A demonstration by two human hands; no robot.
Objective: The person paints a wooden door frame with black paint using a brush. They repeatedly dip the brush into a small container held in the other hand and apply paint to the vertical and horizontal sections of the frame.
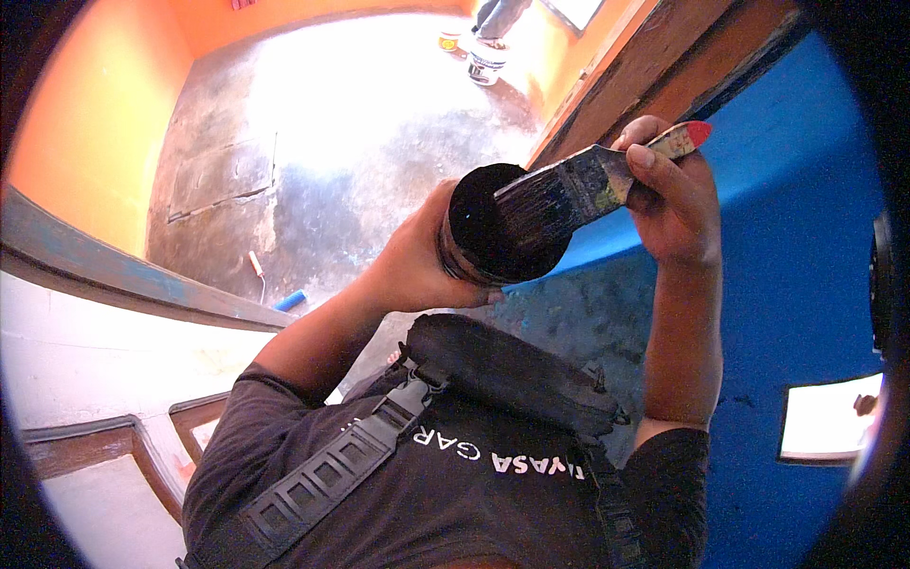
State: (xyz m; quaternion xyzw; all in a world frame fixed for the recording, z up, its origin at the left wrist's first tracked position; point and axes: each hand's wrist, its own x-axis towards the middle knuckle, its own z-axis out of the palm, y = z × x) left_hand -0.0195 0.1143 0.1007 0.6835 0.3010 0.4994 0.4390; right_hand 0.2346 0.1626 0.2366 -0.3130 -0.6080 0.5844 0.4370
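Note:
My left hand (417, 256) is wrapped round a paint can (462, 256), holding it up in front of my chest. Its inside looks very dark, and I cannot make out how full it is. My right hand (675, 194) pinches the handle of a flat paintbrush (592, 185), whose tip is red. The brush slants down to the left, with its dark bristles over the can's mouth. Whether the bristles touch the inside of the can is hard to tell.
A brown wooden door frame (654, 66) stands close at my upper right, beside a blue wall (777, 247). On the floor (227, 180) lie a paint roller (256, 264) and a blue cylinder (290, 301). Farther off, a white bucket (487, 64) stands by a person's legs (500, 17).

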